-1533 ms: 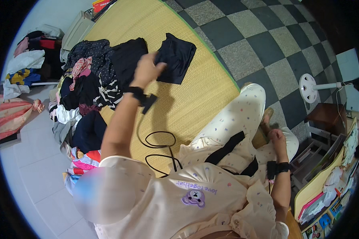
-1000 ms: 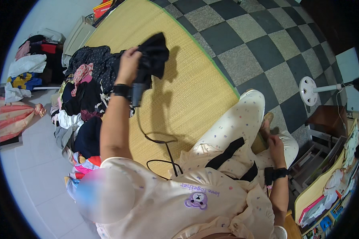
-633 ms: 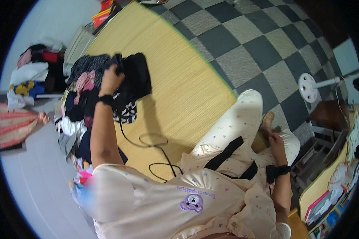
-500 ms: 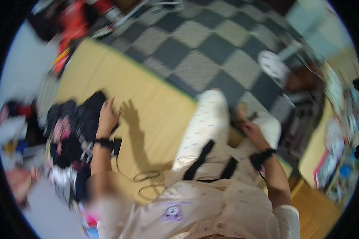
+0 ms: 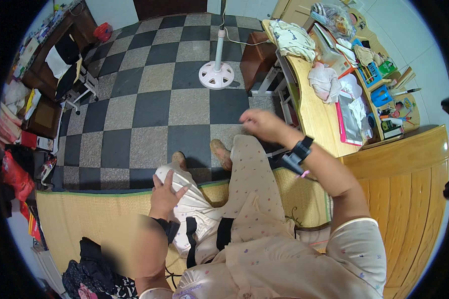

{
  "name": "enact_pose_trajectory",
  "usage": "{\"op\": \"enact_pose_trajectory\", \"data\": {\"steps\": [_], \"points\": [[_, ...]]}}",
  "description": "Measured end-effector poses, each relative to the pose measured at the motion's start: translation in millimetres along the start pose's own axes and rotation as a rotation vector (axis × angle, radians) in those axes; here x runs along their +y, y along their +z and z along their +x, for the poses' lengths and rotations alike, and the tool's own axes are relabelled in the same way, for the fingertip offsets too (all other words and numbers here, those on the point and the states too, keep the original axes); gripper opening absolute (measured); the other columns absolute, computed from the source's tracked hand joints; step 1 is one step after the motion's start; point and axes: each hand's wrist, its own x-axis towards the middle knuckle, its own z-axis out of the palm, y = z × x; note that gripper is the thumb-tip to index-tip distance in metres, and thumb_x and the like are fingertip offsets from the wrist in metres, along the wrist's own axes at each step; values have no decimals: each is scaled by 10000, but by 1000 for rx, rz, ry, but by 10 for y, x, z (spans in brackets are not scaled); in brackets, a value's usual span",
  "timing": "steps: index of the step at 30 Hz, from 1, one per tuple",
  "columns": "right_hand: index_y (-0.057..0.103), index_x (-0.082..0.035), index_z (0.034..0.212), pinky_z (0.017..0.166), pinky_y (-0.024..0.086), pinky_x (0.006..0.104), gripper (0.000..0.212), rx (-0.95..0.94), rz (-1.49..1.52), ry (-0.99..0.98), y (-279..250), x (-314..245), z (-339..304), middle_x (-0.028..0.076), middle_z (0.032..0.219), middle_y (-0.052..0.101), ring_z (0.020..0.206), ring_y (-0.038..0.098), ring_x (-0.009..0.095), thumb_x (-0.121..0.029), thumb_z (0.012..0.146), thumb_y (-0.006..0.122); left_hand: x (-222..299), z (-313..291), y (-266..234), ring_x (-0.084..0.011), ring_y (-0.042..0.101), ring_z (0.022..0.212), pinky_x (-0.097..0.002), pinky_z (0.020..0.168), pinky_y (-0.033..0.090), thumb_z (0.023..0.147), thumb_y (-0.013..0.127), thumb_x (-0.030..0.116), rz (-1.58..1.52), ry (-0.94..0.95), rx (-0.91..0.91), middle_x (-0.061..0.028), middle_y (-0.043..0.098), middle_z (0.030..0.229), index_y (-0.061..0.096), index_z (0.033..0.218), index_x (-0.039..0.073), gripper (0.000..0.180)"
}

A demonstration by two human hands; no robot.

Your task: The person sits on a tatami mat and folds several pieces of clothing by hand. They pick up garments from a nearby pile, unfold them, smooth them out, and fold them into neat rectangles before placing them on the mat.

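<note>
1. Fingers [image 5: 169,177] of the left hand [image 5: 165,200] are spread, grasping nothing, seemingly resting on the left leg of the printed trousers [image 5: 198,202].
2. Right hand [image 5: 265,124] hangs near the other knee, loosely curled; whether it grips anything, I cannot tell.
3. Dark garments [image 5: 91,256] lie heaped near the left edge of the straw mat [image 5: 85,214], well apart from the right hand.
4. That heap looks unstacked; how much is finished or left cannot be told, its lower part being cut off.

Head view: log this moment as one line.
left hand: open, at left leg; right hand: curled, near right knee; dark clothes: heaped on mat
</note>
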Motion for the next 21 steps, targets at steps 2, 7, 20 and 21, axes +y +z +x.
{"op": "enact_pose_trajectory", "data": {"steps": [2,7,20,21], "points": [[621,-20,1023,778,506,374,210,95,-58,130,-407,283,15,169,951,631,873,628,304,-146,854,609,-26,1,37,-578,439,1193,-506,938,470,765,651,628,-63,5,32,-415,220,1430,351,1459,219,860],[542,-28,1216,960,439,417,475,327,-465,232,-1059,993,256,215,1194,547,1107,531,380,-214,808,697,-54,30,114,-583,430,1195,-525,955,450,770,655,616,-78,11,69,-419,216,1427,348,1455,216,851],[406,-143,1366,952,442,489,792,331,-963,552,-1558,1958,1111,213,1345,422,1198,478,369,-332,703,796,108,256,57,-595,336,1262,-528,1017,396,768,679,564,-24,-135,-92,-425,167,1438,280,1482,219,889],[417,-147,1353,938,455,480,764,312,-971,576,-1563,2003,1125,211,1325,436,1187,487,366,-326,711,791,102,265,65,-597,341,1255,-532,1015,396,765,676,571,-50,-120,-82,-418,161,1444,282,1481,225,888]]}}
